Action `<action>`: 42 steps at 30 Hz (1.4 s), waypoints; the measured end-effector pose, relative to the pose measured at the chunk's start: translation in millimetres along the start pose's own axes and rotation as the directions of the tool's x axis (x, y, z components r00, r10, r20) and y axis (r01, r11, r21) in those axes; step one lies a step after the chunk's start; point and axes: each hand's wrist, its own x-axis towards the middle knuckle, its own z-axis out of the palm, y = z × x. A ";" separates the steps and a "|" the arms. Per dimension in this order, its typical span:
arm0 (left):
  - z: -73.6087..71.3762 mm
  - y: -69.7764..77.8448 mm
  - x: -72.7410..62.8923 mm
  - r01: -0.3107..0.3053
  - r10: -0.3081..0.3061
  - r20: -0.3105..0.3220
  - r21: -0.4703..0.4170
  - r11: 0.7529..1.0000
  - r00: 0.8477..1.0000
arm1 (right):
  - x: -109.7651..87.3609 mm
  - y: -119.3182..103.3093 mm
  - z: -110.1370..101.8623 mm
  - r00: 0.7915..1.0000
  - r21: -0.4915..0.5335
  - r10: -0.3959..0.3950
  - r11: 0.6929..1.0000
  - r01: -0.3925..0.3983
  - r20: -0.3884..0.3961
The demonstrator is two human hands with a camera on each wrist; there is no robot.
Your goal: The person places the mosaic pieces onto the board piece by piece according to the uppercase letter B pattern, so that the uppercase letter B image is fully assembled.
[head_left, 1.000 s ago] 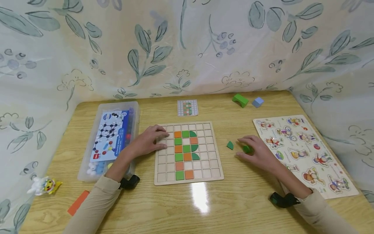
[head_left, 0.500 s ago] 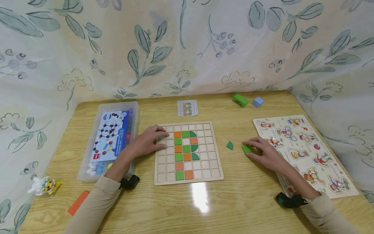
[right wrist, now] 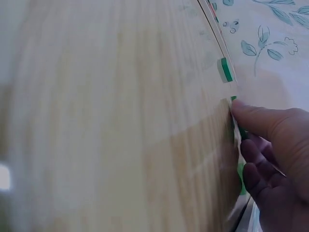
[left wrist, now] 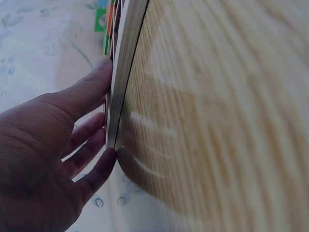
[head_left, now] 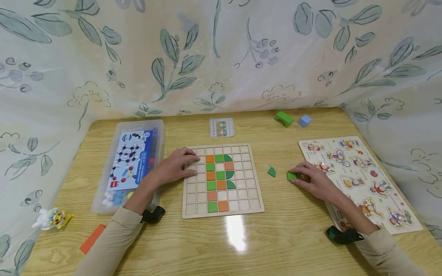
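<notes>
A wooden grid board (head_left: 241, 199) holds orange, green and pale square tiles plus several dark green quarter-round tiles. My left hand (head_left: 177, 165) rests on its left edge, fingers relaxed; the left wrist view shows the thumb (left wrist: 96, 79) over the board's rim. Right of the board, my right hand (head_left: 310, 180) pinches a small green tile (head_left: 291, 176) between thumb and fingers, low at the table. Another dark green quarter-round tile (head_left: 271, 171) lies between that hand and the board. In the right wrist view, a bit of bright green (right wrist: 241, 181) shows behind the curled fingers.
Behind the board lies a pattern card (head_left: 221, 127). A clear box of model parts (head_left: 129, 165) stands left, near a toy figure (head_left: 56, 219) and an orange block (head_left: 92, 239). At right are a picture puzzle (head_left: 359, 184), a green arch block (head_left: 284, 119) and a blue block (head_left: 304, 121).
My right hand has shifted slightly right, and its thumb and fingers have come together on the green tile. The left hand stays at the board's edge.
</notes>
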 end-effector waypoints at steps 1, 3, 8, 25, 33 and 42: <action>0.2 -0.1 -0.3 0.000 0.000 0.000 -0.001 1.000 1.000 | 0.6 -1.2 0.8 1.000 0.008 0.000 1.000 0.001 -0.013; 0.5 0.0 -0.9 0.001 -0.001 0.000 -0.005 1.000 1.000 | 2.3 -5.2 3.2 0.999 0.021 -0.010 1.000 0.011 -0.042; 1.4 -0.1 -2.0 -0.002 0.002 -0.001 -0.004 1.000 1.000 | 8.2 -21.0 11.9 0.995 0.061 -0.072 0.995 0.076 -0.076; 0.7 -1.4 0.4 0.007 -0.007 0.011 -0.010 1.000 1.000 | 36.2 -80.0 47.9 0.989 0.202 -0.145 0.970 0.139 0.018; -0.9 -1.0 0.5 0.006 -0.006 0.012 -0.010 1.000 1.000 | 54.7 -109.0 76.4 0.965 0.266 -0.207 0.951 0.159 0.162; -1.0 -0.3 0.7 0.015 -0.015 0.016 -0.013 1.000 1.000 | 57.8 -120.2 89.2 0.946 0.227 -0.258 0.951 0.212 0.198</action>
